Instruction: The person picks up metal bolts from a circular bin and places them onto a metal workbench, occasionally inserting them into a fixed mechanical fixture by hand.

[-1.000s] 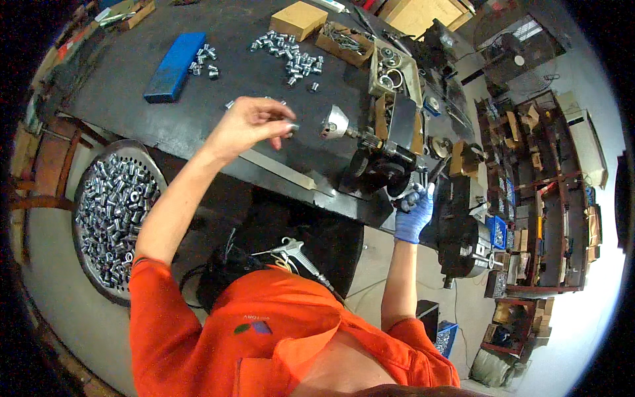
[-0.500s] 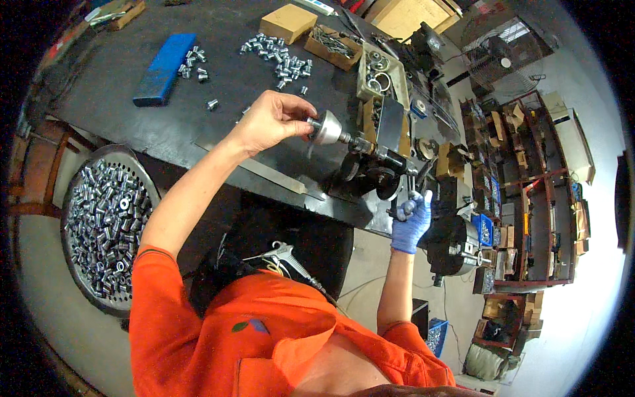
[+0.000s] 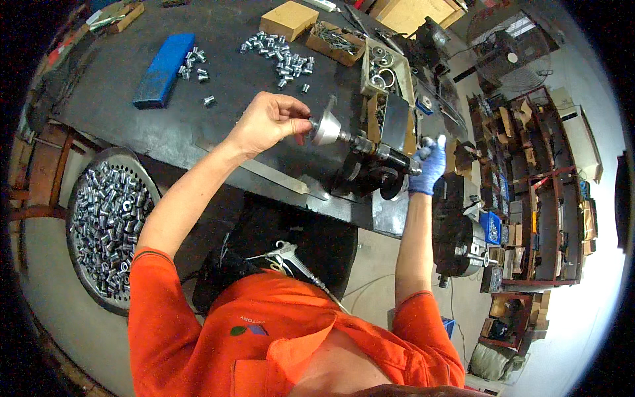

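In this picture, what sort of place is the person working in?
Probably a small metalworking workshop. A round perforated tray holds a heap of small metal parts, a hand-worked machine stands at the dark bench, and shelving with boxes is at the right.

left hand (image 3: pixel 264 129): moved over to silver cone (image 3: pixel 327 128) | right hand (image 3: pixel 428 171): shifted higher, farther forward

A dark bench top (image 3: pixel 221 56) carries a blue block (image 3: pixel 164 71), metal sleeves (image 3: pixel 291 66) in loose clusters, a tan block (image 3: pixel 288 21), a cardboard box (image 3: pixel 325 51), a pale tray (image 3: pixel 366 78), a spindle device (image 3: pixel 382 156) and, along its near edge, a flat metal strip (image 3: pixel 274 175).
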{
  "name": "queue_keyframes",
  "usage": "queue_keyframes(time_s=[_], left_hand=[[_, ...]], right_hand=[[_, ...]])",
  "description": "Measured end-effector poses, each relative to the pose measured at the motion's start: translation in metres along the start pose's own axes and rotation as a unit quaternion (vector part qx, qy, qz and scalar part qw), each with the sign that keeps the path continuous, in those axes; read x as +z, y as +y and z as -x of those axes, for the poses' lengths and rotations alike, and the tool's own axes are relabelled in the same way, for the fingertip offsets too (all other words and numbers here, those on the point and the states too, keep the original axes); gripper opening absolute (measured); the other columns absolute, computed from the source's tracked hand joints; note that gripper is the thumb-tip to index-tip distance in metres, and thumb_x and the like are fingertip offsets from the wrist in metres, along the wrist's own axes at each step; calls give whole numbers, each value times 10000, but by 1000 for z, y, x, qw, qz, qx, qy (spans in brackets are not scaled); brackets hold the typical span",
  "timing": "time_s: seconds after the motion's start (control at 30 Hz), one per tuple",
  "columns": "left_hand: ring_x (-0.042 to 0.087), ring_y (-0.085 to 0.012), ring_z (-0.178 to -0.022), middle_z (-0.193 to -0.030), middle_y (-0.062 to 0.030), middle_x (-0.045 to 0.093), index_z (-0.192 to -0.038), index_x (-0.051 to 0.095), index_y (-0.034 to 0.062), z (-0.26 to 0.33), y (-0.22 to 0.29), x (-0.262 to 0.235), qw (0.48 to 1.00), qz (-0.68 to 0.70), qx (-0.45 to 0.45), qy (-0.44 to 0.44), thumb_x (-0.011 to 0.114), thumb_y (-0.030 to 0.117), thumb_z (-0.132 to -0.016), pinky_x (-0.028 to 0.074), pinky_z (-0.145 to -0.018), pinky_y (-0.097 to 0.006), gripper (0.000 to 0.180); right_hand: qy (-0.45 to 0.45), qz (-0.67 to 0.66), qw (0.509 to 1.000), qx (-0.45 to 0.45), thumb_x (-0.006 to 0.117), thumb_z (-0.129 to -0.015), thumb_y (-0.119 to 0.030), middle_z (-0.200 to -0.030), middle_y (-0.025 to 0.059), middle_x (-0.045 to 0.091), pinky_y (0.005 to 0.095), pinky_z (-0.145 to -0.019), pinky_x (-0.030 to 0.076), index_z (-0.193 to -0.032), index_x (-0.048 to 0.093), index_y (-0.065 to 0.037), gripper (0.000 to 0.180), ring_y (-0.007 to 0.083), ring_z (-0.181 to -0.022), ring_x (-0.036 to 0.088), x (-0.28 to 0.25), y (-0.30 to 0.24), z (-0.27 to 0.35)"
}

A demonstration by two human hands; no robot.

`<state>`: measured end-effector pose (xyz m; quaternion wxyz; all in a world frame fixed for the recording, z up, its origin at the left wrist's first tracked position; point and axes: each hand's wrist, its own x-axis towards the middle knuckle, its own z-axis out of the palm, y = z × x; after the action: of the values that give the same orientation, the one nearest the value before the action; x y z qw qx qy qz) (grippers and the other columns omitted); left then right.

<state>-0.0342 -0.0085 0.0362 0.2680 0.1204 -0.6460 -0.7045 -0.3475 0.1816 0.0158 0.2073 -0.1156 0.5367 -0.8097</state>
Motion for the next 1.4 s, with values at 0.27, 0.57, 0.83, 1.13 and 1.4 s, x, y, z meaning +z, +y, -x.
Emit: queue_keyframes(time_s=[0.27, 0.57, 0.83, 1.13, 1.4], left_hand=[[613, -160, -680, -810, -107, 631, -945, 588, -73, -1, -8, 4, 999, 28, 18, 8, 620, -22, -766, 510, -591, -271, 189], [608, -154, -621, -755, -98, 632, -939, 583, -77, 2, 3, 6, 1000, -10, -3, 11, 630, 51, -780, 497, -560, -259, 210], [588, -139, -590, -722, -85, 620, -917, 583, -66, 2, -1, 1, 999, 11, -30, 17, 620, 83, -796, 488, -552, -259, 195], [578, -143, -579, -715, -81, 606, -895, 573, -56, 4, -5, -4, 999, 45, -23, 14, 624, 92, -795, 484, -543, -258, 186], [576, -126, -585, -706, -79, 608, -870, 594, -49, 47, 12, -38, 995, -66, -15, 70, 638, 96, -783, 466, -539, -236, 175]], right_hand=[[-38, -81, 994, 64, 527, -880, -282, -660, -20, 511, 207, -441, 368, -895, 536, -78, 205, 70, -493, 449, -56, 59, 42], [0, -73, 992, 99, 522, -877, -300, -702, 1, 526, 242, -492, 393, -858, 561, -77, 226, 105, -559, 485, -34, 56, 42], [13, -9, 999, -30, 553, -860, -386, -495, -58, 374, 203, -322, 206, -763, 559, -73, 327, 40, -377, 295, 17, -14, 19], [-34, -82, 995, -36, 432, -916, -401, -466, -50, 298, 196, -315, 189, -798, 563, -17, 422, 47, -366, 254, -35, -10, 119], [79, 106, 989, -62, 571, -848, -383, -507, -47, 414, 203, -354, 287, -820, 566, -63, 321, 48, -409, 389, -6, 29, 13]])
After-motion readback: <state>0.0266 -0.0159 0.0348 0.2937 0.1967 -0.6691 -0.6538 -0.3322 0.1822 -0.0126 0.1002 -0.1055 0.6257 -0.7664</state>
